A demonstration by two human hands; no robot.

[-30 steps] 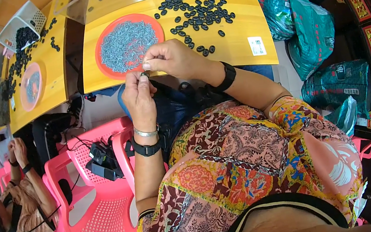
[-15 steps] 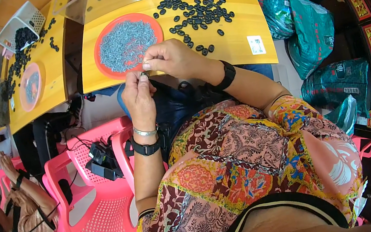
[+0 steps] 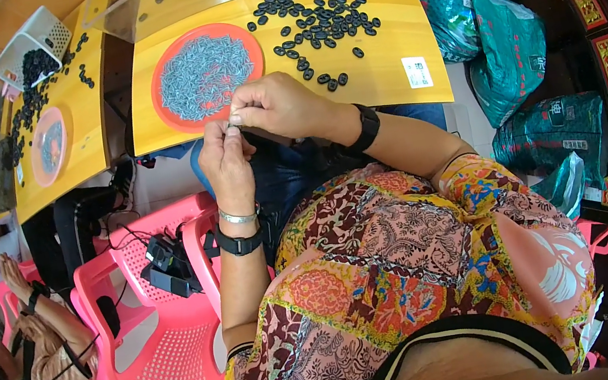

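Observation:
My left hand [image 3: 227, 159] is closed in a pinch just past the near edge of the table, its fingertips on a small dark piece that is almost wholly hidden. Right against it, my right hand [image 3: 278, 109] pinches with thumb and forefinger at the same spot; what these fingers hold is too small to make out. Behind both hands, a red round tray [image 3: 158, 93] holds a heap of small grey screws [image 3: 206, 73]. To its right, many black oval pieces with holes [image 3: 331, 22] lie scattered over the yellow table [image 3: 383, 82].
A clear plastic bin [image 3: 182, 4] stands at the back of the table. On the left, another table bears a white basket [image 3: 53, 35] and a pink tray [image 3: 38, 159]. Pink chairs [image 3: 165, 369] and a seated person [image 3: 54, 340] are there too. Green bags [image 3: 510, 64] stand at right.
My two hands have come closer together at the fingertips, and the small dark piece shows less than before. The view has shifted slightly.

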